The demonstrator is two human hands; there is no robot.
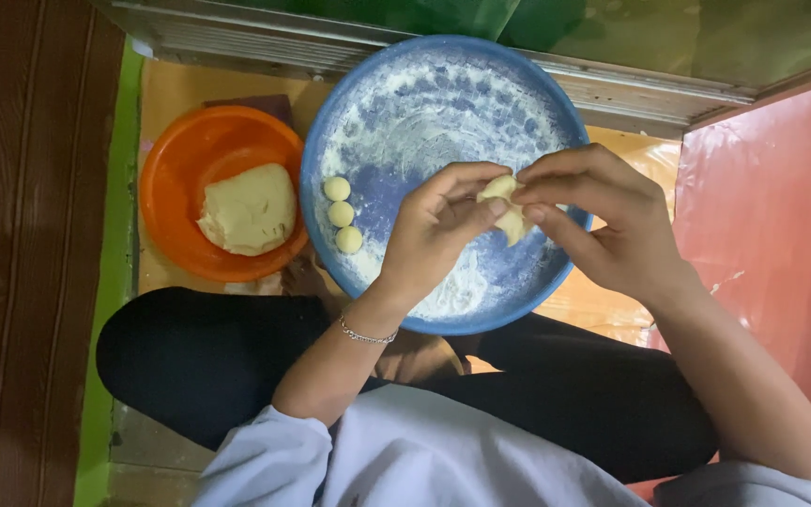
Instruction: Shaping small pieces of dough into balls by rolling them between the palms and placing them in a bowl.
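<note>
Both my hands pinch one small piece of pale dough [509, 218] above a flour-dusted blue tray [424, 113]. My left hand [438, 230] grips it from the left, with a thin bracelet on the wrist. My right hand [603, 221] holds it from the right with fingertips on top. Three small dough balls [341, 214] lie in a column at the tray's left edge.
An orange bowl [185, 155] holding a large lump of dough [249, 208] sits left of the tray. My crossed legs in dark trousers [199, 357] lie below. A wooden wall [21, 253] runs along the left, a pink plastic sheet [781, 207] lies on the right.
</note>
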